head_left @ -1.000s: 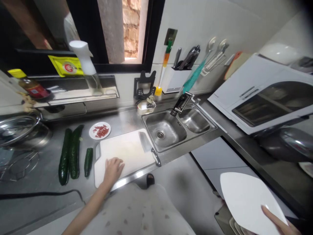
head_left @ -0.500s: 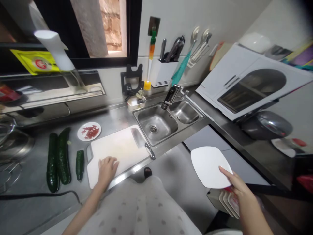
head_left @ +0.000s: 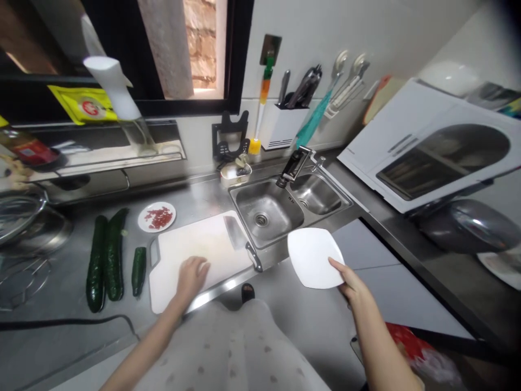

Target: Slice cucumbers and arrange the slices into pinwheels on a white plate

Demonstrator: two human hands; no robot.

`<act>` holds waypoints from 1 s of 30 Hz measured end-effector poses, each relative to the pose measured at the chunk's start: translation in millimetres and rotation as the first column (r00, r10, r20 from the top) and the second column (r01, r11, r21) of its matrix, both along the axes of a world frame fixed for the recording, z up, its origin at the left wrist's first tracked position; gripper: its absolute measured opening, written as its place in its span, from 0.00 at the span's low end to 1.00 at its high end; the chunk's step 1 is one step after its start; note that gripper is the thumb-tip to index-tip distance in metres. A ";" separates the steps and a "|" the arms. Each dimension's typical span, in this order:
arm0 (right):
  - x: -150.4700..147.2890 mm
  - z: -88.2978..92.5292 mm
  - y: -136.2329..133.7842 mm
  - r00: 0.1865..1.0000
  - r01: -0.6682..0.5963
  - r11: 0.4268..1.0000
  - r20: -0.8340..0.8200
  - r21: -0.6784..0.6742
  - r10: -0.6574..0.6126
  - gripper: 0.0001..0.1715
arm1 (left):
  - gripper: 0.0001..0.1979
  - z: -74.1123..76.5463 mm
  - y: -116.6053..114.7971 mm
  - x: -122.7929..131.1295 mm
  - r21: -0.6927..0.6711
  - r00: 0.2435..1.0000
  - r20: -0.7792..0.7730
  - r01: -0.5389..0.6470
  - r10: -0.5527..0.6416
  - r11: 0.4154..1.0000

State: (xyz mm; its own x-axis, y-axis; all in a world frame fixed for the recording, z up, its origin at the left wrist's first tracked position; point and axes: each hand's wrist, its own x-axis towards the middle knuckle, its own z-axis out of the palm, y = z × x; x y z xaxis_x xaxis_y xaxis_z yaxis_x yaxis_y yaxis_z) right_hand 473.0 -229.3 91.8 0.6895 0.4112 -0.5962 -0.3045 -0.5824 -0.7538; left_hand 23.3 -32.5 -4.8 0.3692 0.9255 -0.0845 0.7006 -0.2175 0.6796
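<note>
A white square plate [head_left: 311, 258] is gripped at its right edge by my right hand [head_left: 350, 285], thumb on top, in front of the sink. My left hand [head_left: 192, 277] is over the near edge of the white cutting board [head_left: 179, 247], fingers loosely bent and apart, with nothing in them. I cannot tell if it touches the board. Along the board's right side lies a kitchen knife [head_left: 240, 239] with a black handle. Left of the board are two long cucumbers [head_left: 114, 260] and a short cucumber piece [head_left: 139, 271]. Behind them sits a small plate [head_left: 174, 214] of chopped red pieces.
A double sink [head_left: 268, 209] with a black faucet [head_left: 291, 169] lies beyond the plate. A knife holder [head_left: 285, 125] hangs on the wall. At the right stands a white cabinet [head_left: 391, 136]. A lidded pot [head_left: 52, 233] is at far left.
My right hand has brought the white plate leftward, away from the stacked items at lower right and towards the sink front. My left hand stays over the cutting board. The view has shifted slightly.
</note>
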 end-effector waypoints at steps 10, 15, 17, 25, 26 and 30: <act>-60.4 -14.9 146.0 0.889 -0.120 0.993 -0.447 -0.014 0.101 0.22 | 0.26 48.8 17.4 94.8 -0.690 0.776 0.521 0.138 0.355 0.711; -80.0 -6.8 189.5 0.853 -0.256 0.966 -0.476 -0.022 0.215 0.24 | 0.29 69.7 38.5 105.3 -0.776 0.676 0.551 0.200 0.489 0.598; -88.6 -6.7 204.9 0.849 -0.299 0.954 -0.461 -0.012 0.260 0.23 | 0.29 73.2 45.8 102.1 -0.777 0.642 0.557 0.178 0.527 0.604; -122.5 -10.0 267.0 0.816 -0.456 0.890 -0.387 0.029 0.430 0.16 | 0.22 62.6 77.8 81.0 -0.756 0.564 0.546 0.012 0.620 0.654; -127.2 -10.0 276.0 0.813 -0.477 0.878 -0.362 0.037 0.457 0.16 | 0.21 59.7 83.6 78.5 -0.755 0.556 0.536 -0.020 0.635 0.656; -147.7 -13.6 314.9 0.774 -0.600 0.800 -0.244 0.011 0.584 0.16 | 0.17 50.0 110.7 66.4 -0.738 0.532 0.499 -0.154 0.684 0.658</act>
State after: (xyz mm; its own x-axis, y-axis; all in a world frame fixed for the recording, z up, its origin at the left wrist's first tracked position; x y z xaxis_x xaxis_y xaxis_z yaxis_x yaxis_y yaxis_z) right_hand 325.3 85.6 78.3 0.1669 0.6494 -0.7419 -0.0386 -0.7476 -0.6630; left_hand 89.7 78.2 45.2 0.1246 0.8345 -0.5368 -0.1600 0.5508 0.8191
